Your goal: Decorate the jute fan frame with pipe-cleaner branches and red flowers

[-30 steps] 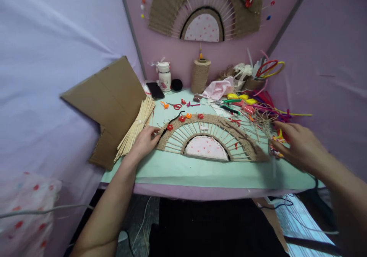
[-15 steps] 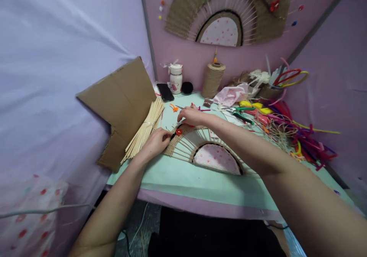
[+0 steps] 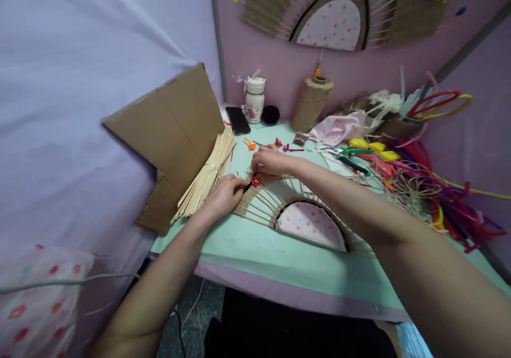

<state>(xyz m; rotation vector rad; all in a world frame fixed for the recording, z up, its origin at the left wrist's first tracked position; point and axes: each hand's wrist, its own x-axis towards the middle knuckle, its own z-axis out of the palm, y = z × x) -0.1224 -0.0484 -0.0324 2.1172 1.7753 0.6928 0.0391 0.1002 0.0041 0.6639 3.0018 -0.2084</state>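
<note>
A woven fan of thin sticks and twine (image 3: 261, 209) lies on the table, with a pink-dotted half-round (image 3: 311, 224) at its base. At the fan's left end a red flower (image 3: 256, 181) sits beside a black strip, which looks like a pipe cleaner (image 3: 248, 187). My left hand (image 3: 227, 194) pinches the strip's lower end at the fan's edge. Reaching across the fan, my right hand (image 3: 268, 161) has its fingers curled together at the strip's upper end; its fingertips are partly hidden. My right forearm covers much of the fan's right side.
Left stand a bundle of sticks (image 3: 207, 174) and folded cardboard (image 3: 175, 134). Behind are a phone (image 3: 238, 120), bottle (image 3: 254, 100) and twine spool (image 3: 312, 104). Right lie green-handled pliers (image 3: 353, 165) and tangled pipe cleaners (image 3: 459, 209). A larger fan (image 3: 275, 3) hangs on the wall.
The view has tilted down and turned slightly left, so things sit further right. Both hands stay at the fan's left end, with only slight finger shifts.
</note>
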